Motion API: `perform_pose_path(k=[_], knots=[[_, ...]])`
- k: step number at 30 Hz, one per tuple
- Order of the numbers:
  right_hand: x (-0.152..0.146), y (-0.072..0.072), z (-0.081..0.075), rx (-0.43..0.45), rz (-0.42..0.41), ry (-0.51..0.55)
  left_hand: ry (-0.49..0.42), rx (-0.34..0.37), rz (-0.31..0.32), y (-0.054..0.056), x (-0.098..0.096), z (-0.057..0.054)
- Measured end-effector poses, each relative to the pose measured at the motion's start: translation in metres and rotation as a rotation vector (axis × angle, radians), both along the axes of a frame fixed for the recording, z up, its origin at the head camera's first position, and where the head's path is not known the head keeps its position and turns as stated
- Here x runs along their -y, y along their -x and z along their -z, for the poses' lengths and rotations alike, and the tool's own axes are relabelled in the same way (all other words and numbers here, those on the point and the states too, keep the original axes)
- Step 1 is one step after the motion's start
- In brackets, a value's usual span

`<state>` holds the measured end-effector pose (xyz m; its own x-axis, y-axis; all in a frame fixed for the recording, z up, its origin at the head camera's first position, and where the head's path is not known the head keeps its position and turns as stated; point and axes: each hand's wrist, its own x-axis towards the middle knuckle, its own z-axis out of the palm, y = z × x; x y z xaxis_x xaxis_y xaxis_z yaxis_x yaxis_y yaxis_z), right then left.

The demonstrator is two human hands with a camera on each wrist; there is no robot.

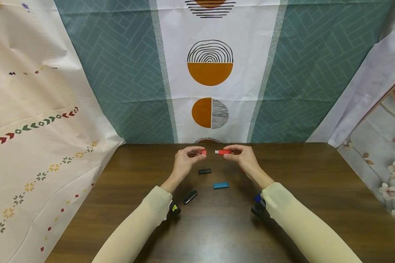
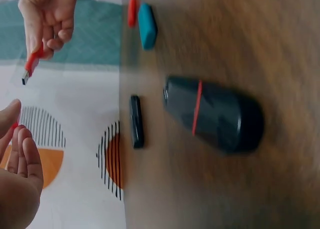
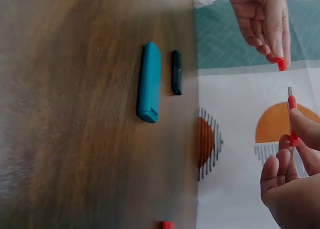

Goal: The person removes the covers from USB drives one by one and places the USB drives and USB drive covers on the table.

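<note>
Your left hand pinches a red cap; your right hand pinches a red USB stick, its metal plug facing the cap but apart from it. On the tabletop below your hands lie a black stick and a blue stick, any writing too small to read.

Draped nook — wooden table, patterned cloths

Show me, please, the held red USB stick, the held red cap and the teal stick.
Red USB stick (image 1: pixel 222 152): head view, middle of its red body.
Red cap (image 3: pixel 281 64): right wrist view, its exposed end.
Teal stick (image 3: pixel 150 82): right wrist view, middle of its long body.
</note>
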<state>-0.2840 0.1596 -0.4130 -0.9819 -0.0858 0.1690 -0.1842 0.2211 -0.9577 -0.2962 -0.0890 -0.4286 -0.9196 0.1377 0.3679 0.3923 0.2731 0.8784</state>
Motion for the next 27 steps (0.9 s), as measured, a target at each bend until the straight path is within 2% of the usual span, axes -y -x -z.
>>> perform_pose_path(k=[9,15,21,27], knots=[[0.013,0.029,0.005,0.031,0.013,-0.011,0.059,0.043,-0.062,0.023,0.005,0.002],[0.012,0.042,0.009,0.063,0.027,-0.029,0.115,0.047,-0.094,0.036,0.006,0.005],[0.016,0.048,0.017,0.075,0.012,-0.043,0.140,0.076,-0.112,0.042,0.007,0.008],[0.024,0.055,0.026,0.072,-0.036,-0.061,0.142,0.134,-0.097,0.045,0.007,0.015]])
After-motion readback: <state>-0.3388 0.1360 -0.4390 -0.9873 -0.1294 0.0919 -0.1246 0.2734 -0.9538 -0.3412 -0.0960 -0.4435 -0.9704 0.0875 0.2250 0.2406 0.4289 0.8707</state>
